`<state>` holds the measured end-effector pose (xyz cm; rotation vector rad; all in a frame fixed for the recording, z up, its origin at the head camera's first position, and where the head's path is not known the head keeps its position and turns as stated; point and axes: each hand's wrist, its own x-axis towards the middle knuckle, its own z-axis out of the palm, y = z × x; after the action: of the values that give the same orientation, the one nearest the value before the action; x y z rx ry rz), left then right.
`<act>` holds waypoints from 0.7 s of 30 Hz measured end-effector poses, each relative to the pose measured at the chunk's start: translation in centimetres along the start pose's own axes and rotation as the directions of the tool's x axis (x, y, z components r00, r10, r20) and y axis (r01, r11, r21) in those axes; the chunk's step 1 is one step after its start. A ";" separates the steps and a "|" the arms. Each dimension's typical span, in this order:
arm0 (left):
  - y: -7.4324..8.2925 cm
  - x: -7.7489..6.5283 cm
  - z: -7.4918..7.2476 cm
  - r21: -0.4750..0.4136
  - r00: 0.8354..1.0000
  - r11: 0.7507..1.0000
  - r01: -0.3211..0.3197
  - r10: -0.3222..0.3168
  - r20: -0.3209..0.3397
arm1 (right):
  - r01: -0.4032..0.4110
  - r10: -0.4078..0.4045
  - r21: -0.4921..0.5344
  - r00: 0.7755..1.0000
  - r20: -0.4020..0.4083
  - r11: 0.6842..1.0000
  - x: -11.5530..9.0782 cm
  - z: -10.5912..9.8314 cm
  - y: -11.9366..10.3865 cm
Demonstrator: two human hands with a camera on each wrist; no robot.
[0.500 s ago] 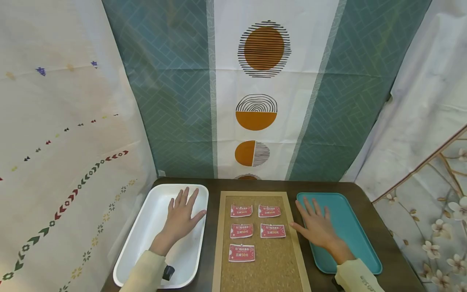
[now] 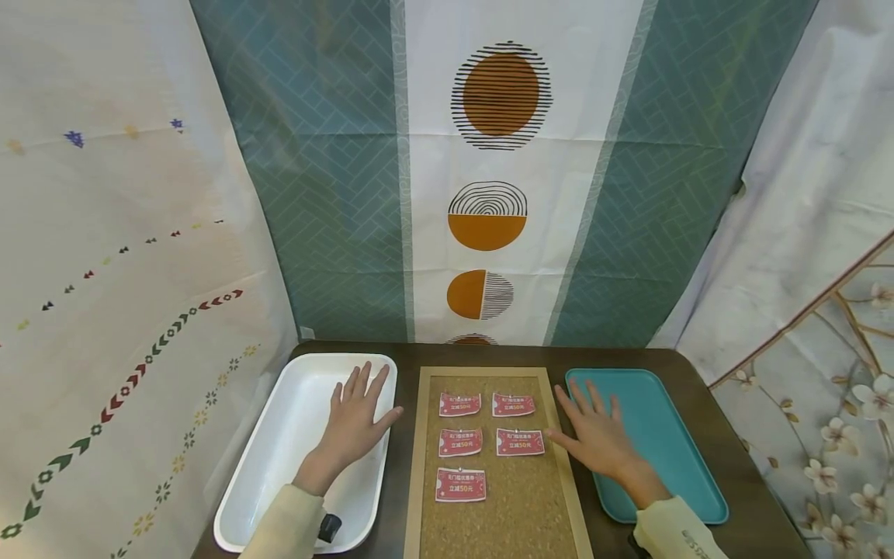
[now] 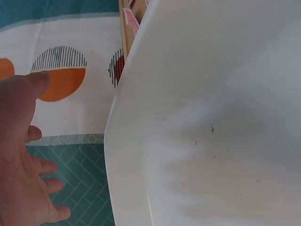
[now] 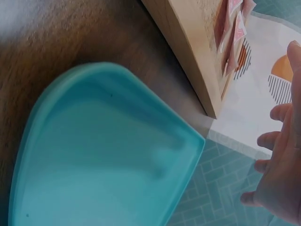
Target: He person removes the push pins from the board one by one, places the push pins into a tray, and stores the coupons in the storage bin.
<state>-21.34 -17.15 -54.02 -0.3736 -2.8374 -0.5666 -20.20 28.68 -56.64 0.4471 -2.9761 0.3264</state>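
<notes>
My left hand is held over the white tray, fingers spread and nothing in them. In the left wrist view the tray's bare inside fills most of the frame, with a few dark specks on it. On the other side, my right hand hovers between the teal tray and the cork board, its fingers also spread and holding nothing. Between the hands stands a wood-framed cork board with several red paper coupons pinned on it, among them a lower-left coupon and a right-hand coupon.
All of these stand on a dark brown table. A patterned teal and white cloth hangs behind its far edge. Light printed curtains close off the left side and the right side.
Both hands have shifted slightly: the left a little right toward the board, the right a little left, its thumb now overlapping the board's edge. The view has moved slightly; coupons and trays stay put.
</notes>
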 end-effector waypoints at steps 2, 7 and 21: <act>0.2 0.0 0.2 0.005 1.000 1.000 -0.006 0.006 -0.004 | 0.007 -0.007 -0.005 1.000 -0.006 1.000 0.0 0.2 -0.1; 0.8 0.0 0.4 -0.016 1.000 1.000 -0.016 0.016 -0.001 | 0.020 -0.020 -0.003 1.000 -0.020 1.000 0.0 0.6 -0.4; 2.4 0.0 0.7 -0.045 0.999 0.998 -0.035 0.035 -0.007 | 0.042 -0.042 0.015 0.999 0.003 0.999 0.2 0.8 -1.3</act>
<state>-20.77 -14.76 -53.83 -0.4279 -2.8105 -0.6247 -20.08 27.26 -57.15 0.5122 -2.9646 0.3448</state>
